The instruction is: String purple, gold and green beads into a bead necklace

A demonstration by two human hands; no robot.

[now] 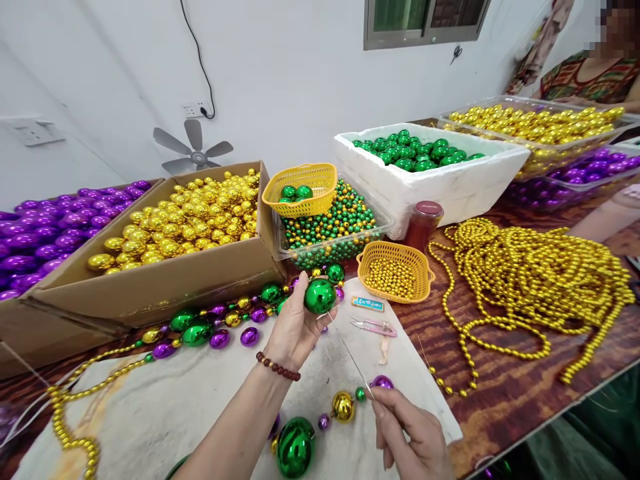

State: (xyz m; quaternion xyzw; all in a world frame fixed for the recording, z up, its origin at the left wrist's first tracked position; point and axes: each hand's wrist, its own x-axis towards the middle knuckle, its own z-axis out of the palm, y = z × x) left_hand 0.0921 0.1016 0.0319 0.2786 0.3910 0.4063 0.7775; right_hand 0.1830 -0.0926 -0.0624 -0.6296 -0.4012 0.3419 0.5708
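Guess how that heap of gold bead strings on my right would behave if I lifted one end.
The gold bead strings would likely hang floppy, given their loose curves. Lifting one may drag others, since they overlap in a heap. The shiny beads could feel slippery.

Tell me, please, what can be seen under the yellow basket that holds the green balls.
Small green and gold beads in a clear plastic box show beside and below the yellow basket; whatever lies directly beneath it is covered.
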